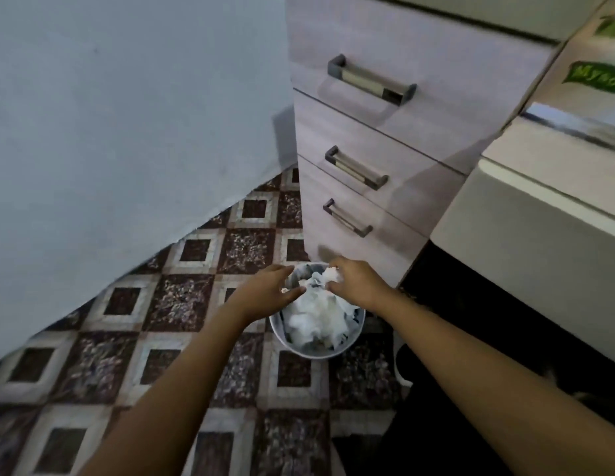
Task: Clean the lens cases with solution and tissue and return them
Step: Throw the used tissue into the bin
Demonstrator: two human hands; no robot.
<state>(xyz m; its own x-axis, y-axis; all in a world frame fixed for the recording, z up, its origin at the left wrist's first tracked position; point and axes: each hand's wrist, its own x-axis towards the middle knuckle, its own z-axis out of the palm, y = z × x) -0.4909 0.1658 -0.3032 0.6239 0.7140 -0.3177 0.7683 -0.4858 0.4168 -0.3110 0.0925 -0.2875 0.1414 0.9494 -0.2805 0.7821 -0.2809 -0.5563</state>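
- Blue-grey wall (110, 132) fills the left side, meeting a floor (196, 252) of brown and cream diamond tiles.
- Left grip (270, 290) is held above the left edge of the bin, fingers fairly straight and spread, thumb out, holding nothing; I cannot tell whether the fingertips touch the rim.
- A small round white bin (292, 343) stands on the floor between the two forearms, just in front of the drawers. It is filled nearly to the rim with crumpled white tissues (316, 317).
- A wad of tissue (331, 274) sits at the top of the heap, over the far side of the bin, under the right fingers.
- Right grip (354, 281) is curled down round that wad, pinching it between fingers and thumb.
- A pale wooden drawer unit (402, 139) with three grey bar handles rises behind the bin.
- A cream cabinet (539, 218) stands at the far right, with a green label (597, 77) above it.
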